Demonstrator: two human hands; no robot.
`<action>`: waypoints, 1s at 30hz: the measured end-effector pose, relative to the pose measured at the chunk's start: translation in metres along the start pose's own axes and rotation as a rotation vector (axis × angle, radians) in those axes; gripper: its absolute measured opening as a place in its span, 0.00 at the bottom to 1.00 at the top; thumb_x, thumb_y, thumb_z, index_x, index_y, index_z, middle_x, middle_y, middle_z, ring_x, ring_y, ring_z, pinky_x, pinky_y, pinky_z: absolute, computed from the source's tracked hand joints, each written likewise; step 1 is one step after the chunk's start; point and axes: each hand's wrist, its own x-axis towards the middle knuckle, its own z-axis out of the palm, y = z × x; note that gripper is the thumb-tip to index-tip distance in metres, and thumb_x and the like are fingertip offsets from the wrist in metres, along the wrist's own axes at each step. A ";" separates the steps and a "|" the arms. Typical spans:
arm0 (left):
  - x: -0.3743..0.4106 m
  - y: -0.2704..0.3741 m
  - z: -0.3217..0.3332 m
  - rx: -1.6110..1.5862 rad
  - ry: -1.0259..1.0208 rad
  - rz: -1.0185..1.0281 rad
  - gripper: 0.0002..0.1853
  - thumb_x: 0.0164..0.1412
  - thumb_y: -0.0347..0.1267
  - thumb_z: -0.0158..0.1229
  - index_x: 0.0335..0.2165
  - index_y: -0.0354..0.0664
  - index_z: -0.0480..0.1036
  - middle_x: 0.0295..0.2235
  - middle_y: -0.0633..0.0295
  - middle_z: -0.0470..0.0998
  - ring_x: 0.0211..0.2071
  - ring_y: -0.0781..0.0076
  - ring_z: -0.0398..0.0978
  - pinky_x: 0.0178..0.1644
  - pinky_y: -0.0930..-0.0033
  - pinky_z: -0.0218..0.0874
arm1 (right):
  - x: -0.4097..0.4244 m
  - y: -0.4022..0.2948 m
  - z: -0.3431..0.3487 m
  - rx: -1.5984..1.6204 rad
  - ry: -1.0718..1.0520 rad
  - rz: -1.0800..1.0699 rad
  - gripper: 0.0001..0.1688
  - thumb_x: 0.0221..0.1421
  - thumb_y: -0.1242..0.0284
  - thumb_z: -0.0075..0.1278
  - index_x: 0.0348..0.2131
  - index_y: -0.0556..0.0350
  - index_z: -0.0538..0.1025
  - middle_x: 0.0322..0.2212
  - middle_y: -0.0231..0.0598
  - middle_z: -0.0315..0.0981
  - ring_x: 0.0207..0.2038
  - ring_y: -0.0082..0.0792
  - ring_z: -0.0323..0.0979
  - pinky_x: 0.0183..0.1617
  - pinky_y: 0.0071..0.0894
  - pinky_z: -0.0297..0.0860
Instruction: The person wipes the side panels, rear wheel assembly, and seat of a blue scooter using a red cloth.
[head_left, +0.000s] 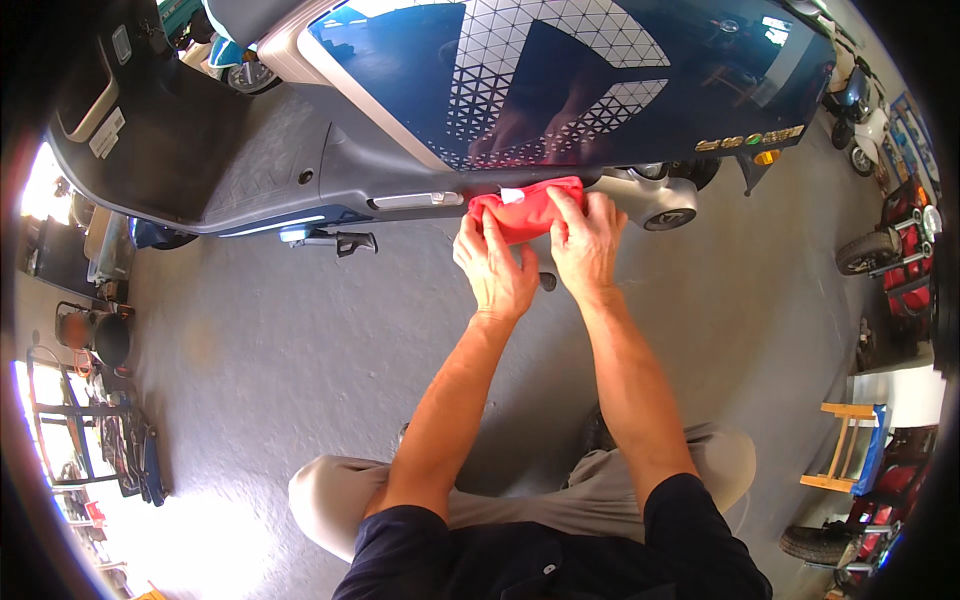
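Both hands grip a folded red cloth (529, 214) with a small white tag, close to the lower edge of a scooter's dark blue side panel (397, 75). My left hand (495, 262) has its fingers on the cloth's left end. On the right end, my right hand (589, 240) presses with bent fingers. The panel carries a white triangle pattern and a gold emblem (750, 139). Left of the cloth, a silver folded footrest (418, 200) sits in the grey lower trim. Whether the cloth touches the trim I cannot tell.
The scooter's black floorboard (259, 161) reaches left, with a side stand (337, 240) below it. A silver swingarm cover (652, 199) is right of my hands. Parked scooters (862, 247) and a wooden stool (844, 448) line the right side; a metal rack (82, 410) stands left.
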 end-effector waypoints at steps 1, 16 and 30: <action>0.000 -0.006 0.001 -0.007 0.003 0.003 0.47 0.48 0.30 0.68 0.65 0.27 0.60 0.63 0.33 0.59 0.60 0.30 0.59 0.65 0.36 0.50 | -0.002 -0.002 0.004 0.010 0.010 0.002 0.34 0.44 0.79 0.64 0.53 0.37 0.81 0.37 0.37 0.70 0.44 0.45 0.71 0.49 0.50 0.62; 0.005 -0.121 -0.025 0.101 0.114 -0.054 0.46 0.45 0.26 0.72 0.63 0.33 0.63 0.62 0.37 0.63 0.62 0.33 0.61 0.65 0.37 0.53 | -0.039 -0.070 0.099 0.207 0.001 0.021 0.31 0.43 0.75 0.66 0.50 0.39 0.81 0.34 0.36 0.69 0.38 0.44 0.71 0.45 0.51 0.61; -0.013 -0.097 -0.001 -0.404 0.172 -0.185 0.40 0.53 0.21 0.66 0.65 0.37 0.66 0.64 0.47 0.63 0.65 0.47 0.64 0.66 0.52 0.62 | -0.002 -0.051 0.047 0.166 0.029 -0.066 0.27 0.42 0.75 0.66 0.46 0.40 0.83 0.36 0.29 0.72 0.41 0.37 0.72 0.49 0.45 0.60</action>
